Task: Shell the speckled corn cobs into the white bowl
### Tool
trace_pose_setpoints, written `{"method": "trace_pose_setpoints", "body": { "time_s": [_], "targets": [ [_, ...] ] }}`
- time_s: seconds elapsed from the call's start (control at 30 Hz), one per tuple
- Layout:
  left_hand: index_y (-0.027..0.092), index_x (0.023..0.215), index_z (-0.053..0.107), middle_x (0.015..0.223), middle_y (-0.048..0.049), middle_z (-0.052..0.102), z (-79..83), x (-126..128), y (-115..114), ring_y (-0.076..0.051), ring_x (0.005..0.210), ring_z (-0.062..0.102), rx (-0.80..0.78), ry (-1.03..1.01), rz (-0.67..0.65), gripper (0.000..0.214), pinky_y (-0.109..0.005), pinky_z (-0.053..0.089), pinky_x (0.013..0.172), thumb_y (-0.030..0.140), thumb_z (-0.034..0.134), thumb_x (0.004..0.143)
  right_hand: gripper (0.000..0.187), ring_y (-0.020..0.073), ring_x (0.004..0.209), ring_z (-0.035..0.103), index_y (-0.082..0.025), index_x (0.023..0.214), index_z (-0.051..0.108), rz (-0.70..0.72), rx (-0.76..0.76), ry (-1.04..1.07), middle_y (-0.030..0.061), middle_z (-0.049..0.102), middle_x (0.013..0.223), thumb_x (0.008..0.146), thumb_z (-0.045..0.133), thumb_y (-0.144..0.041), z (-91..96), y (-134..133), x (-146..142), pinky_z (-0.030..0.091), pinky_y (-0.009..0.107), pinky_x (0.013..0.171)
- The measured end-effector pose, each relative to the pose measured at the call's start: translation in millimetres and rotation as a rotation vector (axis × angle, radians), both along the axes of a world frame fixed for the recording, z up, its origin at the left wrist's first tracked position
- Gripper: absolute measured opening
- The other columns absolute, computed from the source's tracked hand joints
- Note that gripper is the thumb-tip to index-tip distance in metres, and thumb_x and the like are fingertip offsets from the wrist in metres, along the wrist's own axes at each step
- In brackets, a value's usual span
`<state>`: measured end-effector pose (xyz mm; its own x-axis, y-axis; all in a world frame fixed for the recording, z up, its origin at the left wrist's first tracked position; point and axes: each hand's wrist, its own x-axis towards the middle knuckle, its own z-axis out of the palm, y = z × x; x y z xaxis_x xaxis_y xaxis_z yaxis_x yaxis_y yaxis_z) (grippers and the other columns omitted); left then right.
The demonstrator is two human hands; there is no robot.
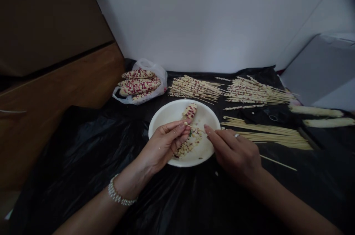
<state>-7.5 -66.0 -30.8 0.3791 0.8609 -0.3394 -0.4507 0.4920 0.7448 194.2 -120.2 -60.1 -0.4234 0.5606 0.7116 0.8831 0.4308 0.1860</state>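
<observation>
A white plate (166, 116) sits in the middle of the black plastic sheet (83, 153). It holds loose corn kernels (191, 142) and a piece of red-speckled corn cob (189, 111). My left hand (163, 144) hovers over the plate's near left side, its fingers pinched on a kernel. My right hand (235, 152), with a ring on it, is closed on a thin bamboo skewer (277, 162) that trails off to the right; its fingertips meet the left hand's over the kernels.
A clear bag of red-and-white corn cobs (138, 84) lies at the back left. Two heaps of kernel-loaded skewers (194, 88) (255, 92) lie behind the plate. Bare skewers (271, 133) lie at right, stripped cobs (316, 110) beyond. A grey box (321, 68) stands far right, wooden furniture (55, 79) left.
</observation>
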Motion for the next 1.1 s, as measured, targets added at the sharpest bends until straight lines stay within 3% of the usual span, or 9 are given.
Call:
{"method": "trace_pose_setpoints", "body": {
  "time_s": [0.2,0.4,0.77,1.1],
  "targets": [
    [0.006,0.091,0.075,0.081,-0.0076,0.072,2.8,-0.4,0.3,-0.007,0.072,0.067,-0.031,-0.019,0.021,0.014,-0.014,0.056,0.071,0.006,0.063,0.085,0.038,0.0145,0.070,0.055,-0.010,0.127,0.059,0.003,-0.006,0.006,0.0039,0.070,0.086,0.089,0.057,-0.007,1.5,-1.1,-0.6,0.036,0.029,0.061],
    [0.006,0.094,0.075,0.081,-0.0084,0.073,3.4,-1.1,3.2,-0.007,0.069,0.068,-0.065,-0.045,0.025,0.019,-0.012,0.057,0.068,0.000,0.060,0.084,0.036,0.0141,0.069,0.053,-0.010,0.126,0.059,0.001,0.016,0.000,0.0038,0.070,0.085,0.091,0.055,-0.008,3.7,-1.7,-0.4,0.034,0.029,0.060],
    [0.008,0.089,0.076,0.075,-0.0059,0.073,4.3,-1.7,2.2,-0.006,0.064,0.066,-0.035,0.000,0.033,0.017,-0.010,0.055,0.064,0.000,0.069,0.077,0.039,0.0143,0.070,0.053,-0.011,0.128,0.058,0.003,0.071,-0.043,0.0036,0.070,0.087,0.089,0.056,-0.007,5.0,-2.3,2.4,0.036,0.029,0.062],
    [0.007,0.092,0.076,0.078,-0.0065,0.073,6.5,-1.7,0.6,-0.005,0.063,0.065,-0.054,0.032,-0.010,0.017,-0.010,0.055,0.064,0.001,0.071,0.076,0.043,0.0160,0.073,0.057,-0.004,0.130,0.055,0.052,0.033,-0.019,0.0074,0.069,0.087,0.088,0.055,-0.003,3.5,-6.6,-2.6,0.041,0.030,0.063]
  ]
}}
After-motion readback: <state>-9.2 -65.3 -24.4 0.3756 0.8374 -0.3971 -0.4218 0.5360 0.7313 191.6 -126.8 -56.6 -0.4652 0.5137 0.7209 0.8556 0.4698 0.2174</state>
